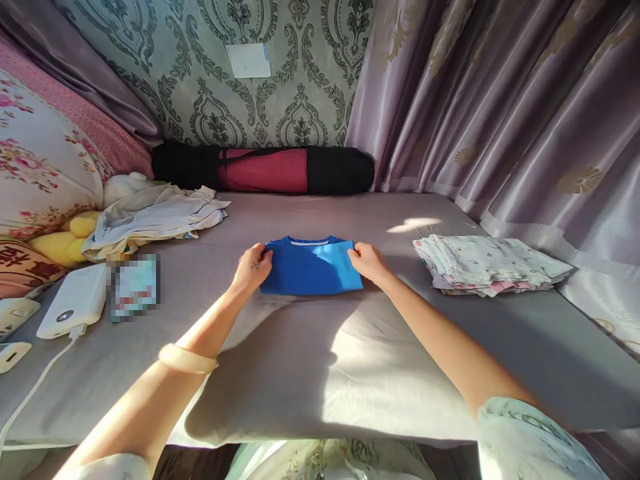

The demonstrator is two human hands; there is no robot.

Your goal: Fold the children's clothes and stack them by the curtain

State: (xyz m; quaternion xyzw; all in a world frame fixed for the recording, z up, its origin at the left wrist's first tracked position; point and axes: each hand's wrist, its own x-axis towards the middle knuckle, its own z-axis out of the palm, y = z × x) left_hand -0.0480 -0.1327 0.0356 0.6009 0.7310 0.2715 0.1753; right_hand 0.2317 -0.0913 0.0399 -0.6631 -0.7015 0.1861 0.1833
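While the left hand [253, 267] grips the edge of the folded blue garment [313, 270] at 9 to 10 o'clock, the right hand [369, 262] grips the opposite edge at 2 to 3 o'clock, each pinching the fabric between thumb and fingers. Clock positions are taken from the garment's centre, with 12 o'clock pointing away from the person.

The neckline [310, 242] lies at 12 o'clock, roughly midway between the hands; use it as the centring reference. Apply light, equal outward tension; uneven pull would likely skew the fold or pull the neckline off centre. Pinch all layers together, since a loose inner layer could slip. Hold both hands at matching height so that the 6 o'clock edge runs straight. Whether that edge bears on the grey cloth-covered surface [375, 387] cannot be told.

Observe the surrounding clearances. At 3 o'clock, well apart, lies a stack of printed cloths [495, 260]; at 10 o'clock, a heap of loose cloths [170, 210]; at 9 o'clock, a white power bank [73, 300]; at 11 to 12 o'clock, a black-and-red roll [263, 171] against the wall. None touches the garment.
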